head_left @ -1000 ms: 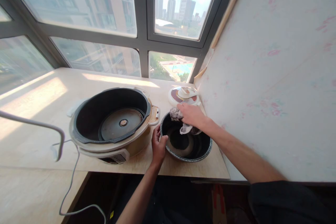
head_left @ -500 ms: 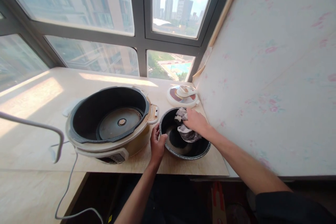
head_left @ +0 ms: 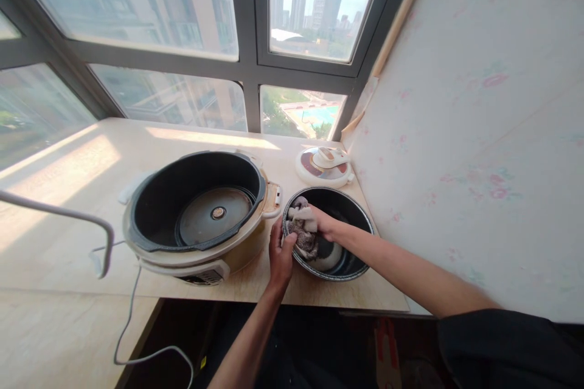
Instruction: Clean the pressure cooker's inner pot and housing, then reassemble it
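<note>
Inside the round black metal pot [head_left: 353, 213], the right hand [head_left: 322, 223] clutches mottled grey cloth [head_left: 303, 226]; the left hand [head_left: 280, 253], clamped on the pot's rim [head_left: 335, 279], should brace.

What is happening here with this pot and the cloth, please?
A person's left hand grips the black pot at its rim, and the right hand holds a bunched cloth inside it, near that same side. An open cooker stands to the pot's left, and a lid lies behind the pot on the counter.

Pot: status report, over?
Left hand gripping pot rim. Right hand inside pot, holding cloth. Lid behind pot, cooker beside; neither blocking hands.
</note>
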Motion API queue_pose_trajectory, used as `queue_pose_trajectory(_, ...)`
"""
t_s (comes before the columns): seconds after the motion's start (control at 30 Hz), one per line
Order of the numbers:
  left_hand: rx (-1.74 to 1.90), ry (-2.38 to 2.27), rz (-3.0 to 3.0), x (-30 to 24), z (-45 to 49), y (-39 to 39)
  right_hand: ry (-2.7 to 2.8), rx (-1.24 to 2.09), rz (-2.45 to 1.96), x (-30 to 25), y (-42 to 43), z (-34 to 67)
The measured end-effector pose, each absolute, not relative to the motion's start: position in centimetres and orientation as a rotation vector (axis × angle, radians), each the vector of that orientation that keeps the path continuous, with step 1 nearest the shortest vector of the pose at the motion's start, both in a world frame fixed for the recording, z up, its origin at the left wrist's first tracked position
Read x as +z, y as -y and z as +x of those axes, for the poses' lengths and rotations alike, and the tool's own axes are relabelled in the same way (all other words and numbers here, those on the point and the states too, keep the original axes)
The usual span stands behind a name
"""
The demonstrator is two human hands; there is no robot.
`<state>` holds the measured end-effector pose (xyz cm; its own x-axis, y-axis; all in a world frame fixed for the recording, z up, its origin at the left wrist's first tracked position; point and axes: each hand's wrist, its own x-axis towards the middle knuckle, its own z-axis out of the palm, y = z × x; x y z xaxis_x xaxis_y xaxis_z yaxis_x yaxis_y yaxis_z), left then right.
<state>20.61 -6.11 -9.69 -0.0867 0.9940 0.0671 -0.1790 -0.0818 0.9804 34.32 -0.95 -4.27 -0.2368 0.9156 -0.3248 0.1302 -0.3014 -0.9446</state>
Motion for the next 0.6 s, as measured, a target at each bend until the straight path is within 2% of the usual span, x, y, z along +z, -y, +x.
queue_pose_trajectory(0.07,1.408,-1.101,1.075,-9.9,20.8,6.3,1.290,1.788,-1.339,-4.2,1.1,34.6)
queue_pose_trajectory(0.2,1.444,-1.133,1.046,-10.0,21.4,6.5,1.650,2.058,-1.441,-3.3,1.0,36.2)
queue_pose_trajectory(0.47,1.522,-1.184,1.090,-9.1,21.4,5.9,2.225,2.427,-1.568,-1.8,-0.6,37.1)
queue_pose_trajectory(0.53,1.506,-1.200,1.083,-9.0,21.2,5.8,2.184,2.154,-1.797,-2.2,-0.6,37.4)
queue_pose_trajectory(0.6,1.496,-1.182,1.090,-9.0,20.9,5.6,2.043,1.643,-1.979,-2.7,-0.4,38.0)
